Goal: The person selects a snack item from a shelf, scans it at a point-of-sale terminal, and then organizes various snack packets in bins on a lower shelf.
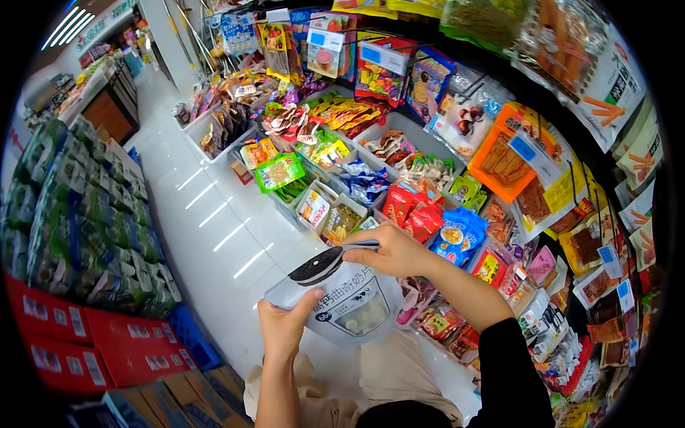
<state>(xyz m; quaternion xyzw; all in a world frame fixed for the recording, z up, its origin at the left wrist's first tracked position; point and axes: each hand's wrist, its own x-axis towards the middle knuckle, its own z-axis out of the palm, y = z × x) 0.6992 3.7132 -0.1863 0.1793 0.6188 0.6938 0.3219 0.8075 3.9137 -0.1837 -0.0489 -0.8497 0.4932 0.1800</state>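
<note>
**Soft snack pouch being held by two edges over the shop aisle**

A long shop shelf of white plastic bins [417,132] is running up the right side, crammed with bright snack packets, while stacked green-wrapped bottle packs [78,214] are standing on red cartons across the pale, glossy tiled aisle floor [214,214].

In front of the person, a large white flexible plastic pouch with a clear window and a dark round picture near its top [346,299] is hanging in mid-air between both hands, tilted, just beside the lower bins. It is sagging and creasing, so it is probably light, soft and crushable, with slick film that could slip; the sealed edges look like the firmest places to grip.

The right hand [392,250] is closing around the upper edge, fingers curled over the top seal. The left hand [285,324] is pinching the lower left corner, thumb pressing on the front face and fingers hidden behind.
</note>
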